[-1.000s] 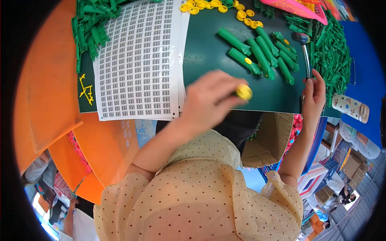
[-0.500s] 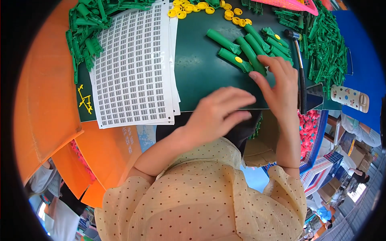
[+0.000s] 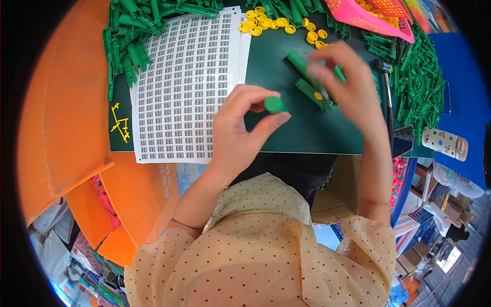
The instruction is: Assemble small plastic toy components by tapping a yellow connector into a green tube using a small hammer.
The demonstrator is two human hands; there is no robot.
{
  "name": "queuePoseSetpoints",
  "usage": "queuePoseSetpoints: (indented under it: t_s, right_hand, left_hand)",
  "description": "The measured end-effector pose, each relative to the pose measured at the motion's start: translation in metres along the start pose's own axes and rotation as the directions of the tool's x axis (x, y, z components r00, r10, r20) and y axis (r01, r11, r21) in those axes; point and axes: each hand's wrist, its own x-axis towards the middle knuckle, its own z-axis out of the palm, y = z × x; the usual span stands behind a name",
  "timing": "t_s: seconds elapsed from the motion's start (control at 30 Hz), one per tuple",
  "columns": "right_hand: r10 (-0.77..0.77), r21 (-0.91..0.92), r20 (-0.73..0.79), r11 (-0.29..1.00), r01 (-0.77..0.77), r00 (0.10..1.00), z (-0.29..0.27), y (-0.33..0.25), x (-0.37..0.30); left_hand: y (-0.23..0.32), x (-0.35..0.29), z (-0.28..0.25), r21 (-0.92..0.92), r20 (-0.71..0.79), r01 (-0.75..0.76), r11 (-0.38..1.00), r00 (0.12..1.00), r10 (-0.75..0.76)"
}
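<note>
My left hand [image 3: 238,125] pinches a green plastic tube [image 3: 274,105] between thumb and fingers, its round end facing up toward me. To the right, my right hand [image 3: 348,84] hovers over several green tubes lying on the dark green tabletop. Its fingers are smeared by motion, so whether they hold anything cannot be made out. One green tube piece [image 3: 312,94] carries a yellow round cap [image 3: 318,96]. Loose yellow caps [image 3: 266,23] lie scattered just beyond my hands. A sheet of small printed labels [image 3: 179,87] lies beside my left hand.
Green plastic parts are heaped at the far left [image 3: 130,33] and right [image 3: 419,77]. A pink basket [image 3: 353,20] holds yellow-orange pieces. At the right lie a hammer [image 3: 388,94], a phone [image 3: 403,140] and a patterned case [image 3: 444,143]. A yellow plastic sprue [image 3: 120,123] sits left.
My left hand has moved left and up and now grips a green tube. My right hand has moved farther away, toward the yellow caps. The view has shifted slightly.
</note>
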Motion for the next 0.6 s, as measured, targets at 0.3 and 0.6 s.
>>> queuePoseSetpoints:
  t_s: [0.3, 0.6]
  right_hand:
    - [-0.238, -0.491, -0.082, 0.855, 0.168, 0.968, 0.015, 0.064, 0.046]
    - [-0.271, -0.240, 0.172, 0.921, 0.307, 0.947, -0.008, -0.032, -0.025]
  left_hand:
    - [-0.010, 0.000, 0.012, 0.273, 0.138, -0.149, 0.950, 0.984, 0.114]
    - [-0.013, 0.003, 0.016, 0.343, 0.166, -0.265, 0.901, 0.961, 0.219]
